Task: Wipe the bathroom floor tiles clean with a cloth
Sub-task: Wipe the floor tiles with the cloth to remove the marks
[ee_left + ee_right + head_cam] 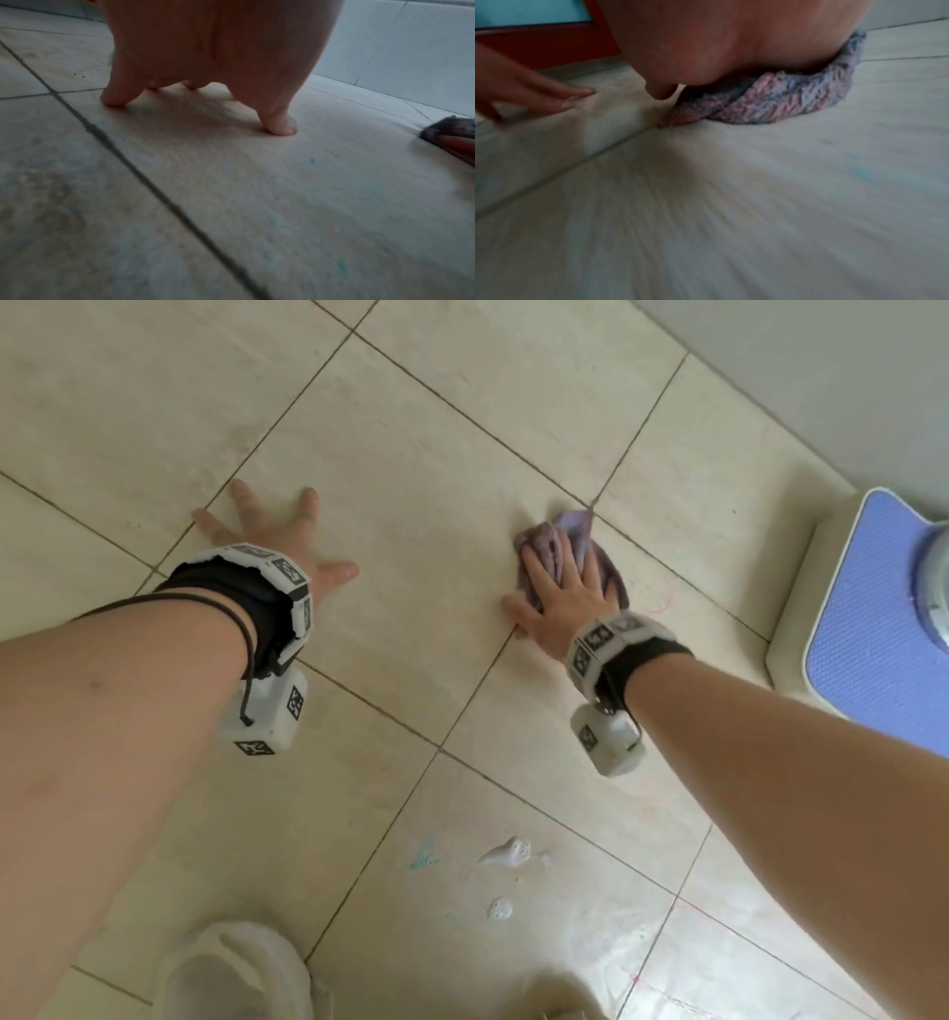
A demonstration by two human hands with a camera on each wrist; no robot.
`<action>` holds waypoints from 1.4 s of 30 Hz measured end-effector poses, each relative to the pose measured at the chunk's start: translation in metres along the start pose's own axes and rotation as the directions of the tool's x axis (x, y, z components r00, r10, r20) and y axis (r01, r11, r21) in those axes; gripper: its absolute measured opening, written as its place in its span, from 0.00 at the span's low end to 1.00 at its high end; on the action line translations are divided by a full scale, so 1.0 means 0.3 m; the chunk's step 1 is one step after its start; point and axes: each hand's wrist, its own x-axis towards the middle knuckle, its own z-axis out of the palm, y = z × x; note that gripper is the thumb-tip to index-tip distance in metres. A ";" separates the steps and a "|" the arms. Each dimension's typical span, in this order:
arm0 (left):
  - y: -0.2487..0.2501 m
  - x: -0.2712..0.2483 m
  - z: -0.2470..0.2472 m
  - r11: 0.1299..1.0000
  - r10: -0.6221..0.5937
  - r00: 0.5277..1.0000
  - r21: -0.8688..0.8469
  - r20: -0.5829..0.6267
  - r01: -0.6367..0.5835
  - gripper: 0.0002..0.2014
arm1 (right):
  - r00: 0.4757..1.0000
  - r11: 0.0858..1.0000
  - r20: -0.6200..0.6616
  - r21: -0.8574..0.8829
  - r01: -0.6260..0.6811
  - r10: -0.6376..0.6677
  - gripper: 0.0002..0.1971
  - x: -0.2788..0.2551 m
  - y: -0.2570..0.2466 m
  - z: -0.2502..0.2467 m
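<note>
A crumpled purple cloth (575,541) lies on the beige floor tiles (411,454) right of centre. My right hand (560,588) lies flat on top of it with straight fingers and presses it down; the right wrist view shows the cloth (770,101) bunched under the palm. My left hand (277,536) is spread open on the bare tile to the left, propped on its fingertips (282,125). White foam blobs (506,852) and a teal smear (423,857) mark the near tiles.
A white step stool with a blue mat (873,618) stands at the right, with a clear bottle (932,588) on it. A grey wall (821,361) runs behind it. My light trouser knee (236,973) is at the bottom. Faint pink streaks (662,608) lie near the cloth.
</note>
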 end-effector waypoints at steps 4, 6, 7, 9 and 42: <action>0.059 -0.006 0.018 1.000 -0.010 1.000 -0.006 -0.003 0.010 0.46 | 0.999 0.998 -0.025 0.041 0.043 -0.042 0.38 0.006 -0.078 0.020; 0.112 -0.023 0.033 1.000 0.010 1.000 -0.008 -0.008 -0.010 0.46 | 0.992 0.992 -0.008 -0.027 0.124 -0.125 0.37 -0.066 -0.057 0.070; 0.142 -0.034 0.043 1.000 0.030 1.000 -0.007 -0.007 -0.030 0.46 | 0.990 0.989 0.010 -0.048 0.142 -0.141 0.36 -0.109 -0.025 0.095; 0.202 -0.056 0.063 0.997 0.083 0.997 0.008 -0.007 -0.083 0.47 | 0.993 0.992 0.038 -0.054 0.114 -0.112 0.35 -0.176 0.063 0.125; 0.302 -0.076 0.088 0.990 0.138 0.990 0.036 -0.001 -0.138 0.52 | 0.997 0.997 0.018 0.019 0.078 -0.078 0.36 -0.122 0.043 0.069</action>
